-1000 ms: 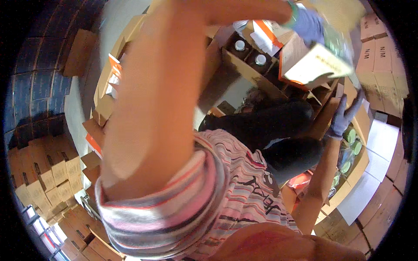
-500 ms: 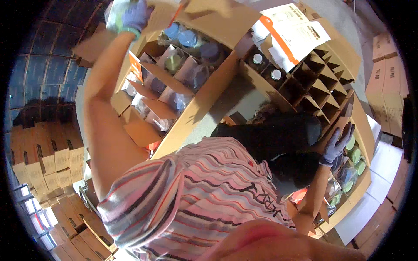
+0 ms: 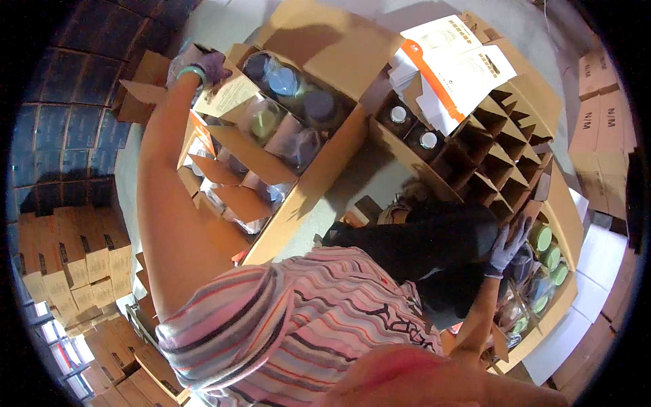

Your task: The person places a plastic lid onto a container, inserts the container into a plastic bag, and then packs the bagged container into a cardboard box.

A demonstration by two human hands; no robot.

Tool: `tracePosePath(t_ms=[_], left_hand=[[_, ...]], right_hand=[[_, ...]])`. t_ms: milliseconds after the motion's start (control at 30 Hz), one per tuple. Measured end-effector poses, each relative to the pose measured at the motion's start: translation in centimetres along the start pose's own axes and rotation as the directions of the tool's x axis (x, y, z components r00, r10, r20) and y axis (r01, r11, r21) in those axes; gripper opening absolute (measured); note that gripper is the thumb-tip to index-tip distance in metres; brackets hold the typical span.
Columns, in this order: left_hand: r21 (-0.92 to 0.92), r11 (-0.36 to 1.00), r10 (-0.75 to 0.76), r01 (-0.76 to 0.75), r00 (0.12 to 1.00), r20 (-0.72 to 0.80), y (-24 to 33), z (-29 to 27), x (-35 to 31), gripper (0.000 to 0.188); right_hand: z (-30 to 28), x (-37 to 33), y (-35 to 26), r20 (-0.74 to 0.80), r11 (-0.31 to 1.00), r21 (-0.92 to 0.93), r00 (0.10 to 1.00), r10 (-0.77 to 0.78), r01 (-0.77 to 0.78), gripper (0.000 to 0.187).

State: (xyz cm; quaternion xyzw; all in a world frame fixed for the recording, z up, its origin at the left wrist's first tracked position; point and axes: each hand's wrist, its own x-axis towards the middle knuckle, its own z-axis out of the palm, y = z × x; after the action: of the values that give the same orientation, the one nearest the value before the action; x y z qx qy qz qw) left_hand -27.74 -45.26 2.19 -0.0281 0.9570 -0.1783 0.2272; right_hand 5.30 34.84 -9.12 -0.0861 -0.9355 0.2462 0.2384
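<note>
My left hand (image 3: pixel 211 69), in a purple-grey glove, is over the far left edge of the left carton (image 3: pixel 319 163), its fingers curled. Clear, shiny plastic shows beside it, but what the fingers hold is hidden. In that carton, cardboard dividers (image 3: pixel 251 152) separate plastic-wrapped bottles with blue, dark and green tops, among them a blue-topped bottle (image 3: pixel 283 81). My right hand (image 3: pixel 510 249), also gloved, has its fingers stretched out by my knee. It lies against the inner side of the right carton (image 3: pixel 559 298), next to green-capped bottles (image 3: pixel 550 256).
A divided carton (image 3: pixel 420 152) ahead holds two white-capped dark bottles (image 3: pixel 428 140). White and orange printed sheets (image 3: pixel 454 68) lie across it. Stacked cartons stand at left (image 3: pixel 74 247) and right (image 3: pixel 600 142). White sheets (image 3: pixel 590 271) lie beyond the right carton.
My left hand has come down and nearer, to the left carton's edge. My right hand has shifted left and slightly lower, closer to my knee.
</note>
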Motion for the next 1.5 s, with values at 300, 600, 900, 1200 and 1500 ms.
tracePosePath(t_ms=[300, 600, 900, 1200, 1500], left_hand=[[-0.177, 0.982, 0.052, -0.059, 0.998, -0.045, 0.8, 5.3, 4.9, 0.038], [-0.498, 0.867, -0.051, -0.028, 0.988, -0.145, -8.7, 10.2, -5.4, 0.055], [-0.082, 0.99, 0.122, -0.113, 0.986, 0.112, -0.3, 8.0, 8.1, 0.045], [-0.206, 0.979, -0.035, 0.0, 0.985, -0.166, 3.7, 12.4, 4.8, 0.045], [-0.272, 0.957, -0.16, 0.098, 0.963, -0.218, 3.7, 12.4, 4.3, 0.047]], right_hand=[[1.5, 0.1, 1.0, 0.057, 0.992, 0.038, 0.991, 0.121, -0.123, 0.048], [7.5, 0.5, 4.7, 0.122, 0.994, 0.058, 0.989, 0.082, -0.09, 0.049], [8.0, -1.8, 8.4, 0.139, 0.991, -0.128, 0.99, -0.02, 0.038, 0.044], [6.5, -4.9, 6.4, 0.089, 0.951, 0.084, 0.953, 0.29, -0.297, 0.049], [8.7, 1.0, 0.5, 0.238, 0.988, -0.131, 0.964, 0.114, -0.084, 0.043]])
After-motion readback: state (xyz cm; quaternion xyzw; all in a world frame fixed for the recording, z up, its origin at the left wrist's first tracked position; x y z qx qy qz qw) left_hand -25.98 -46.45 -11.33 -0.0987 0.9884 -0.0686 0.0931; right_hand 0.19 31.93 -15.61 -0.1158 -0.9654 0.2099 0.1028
